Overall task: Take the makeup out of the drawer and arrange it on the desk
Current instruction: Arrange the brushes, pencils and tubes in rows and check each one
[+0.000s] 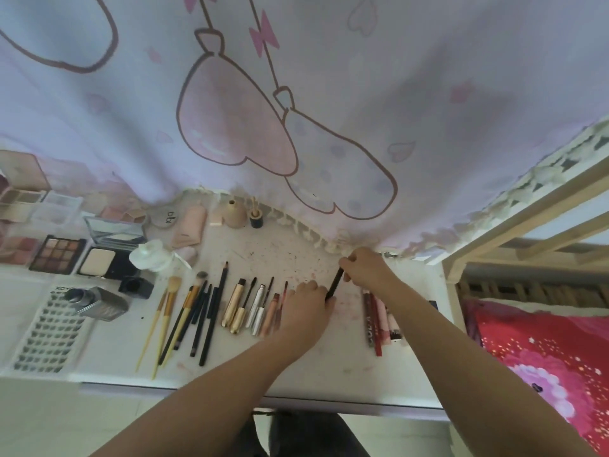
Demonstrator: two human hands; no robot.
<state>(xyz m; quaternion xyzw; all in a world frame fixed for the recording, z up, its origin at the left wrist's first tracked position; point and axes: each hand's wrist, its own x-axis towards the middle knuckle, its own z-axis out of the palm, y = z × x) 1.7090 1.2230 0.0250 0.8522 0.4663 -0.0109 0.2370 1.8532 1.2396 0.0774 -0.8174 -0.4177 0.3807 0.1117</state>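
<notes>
Right hand [364, 267]: fingers curled round the upper end of a black pencil [334, 285], gripping it; the pencil slants down-left, its lower end at the left hand.
Left hand [308, 303]: knuckles up, fingers bent down onto the desk [329, 367] at the pencil's lower tip; cannot tell whether it pinches the tip or only rests there.
Just left of left hand: row of mascara tubes [245, 306], gold, silver and pink, wands out, lying side by side.
Further left: brushes [184, 319] and dark pencils, laid in a loose fan.
Right of right forearm: lip pencils [374, 319] and pink tubes, lying parallel, partly hidden by the arm.
Lash tray [49, 334]: near left corner; rows of small dark lashes in its slots.
Eyeshadow palette [57, 253]: open, nine brown-pink pans.
Powder compact [108, 250]: open, lid mirror raised, pale pressed cake inside.
Clear boxes [23, 206]: far left, blush pans inside, blurred.
Back edge: pink tube [191, 225], small vase [234, 212], dark pot [256, 221] holding sticks.
Backdrop: printed cloth [296, 110] hanging to the desk.
</notes>
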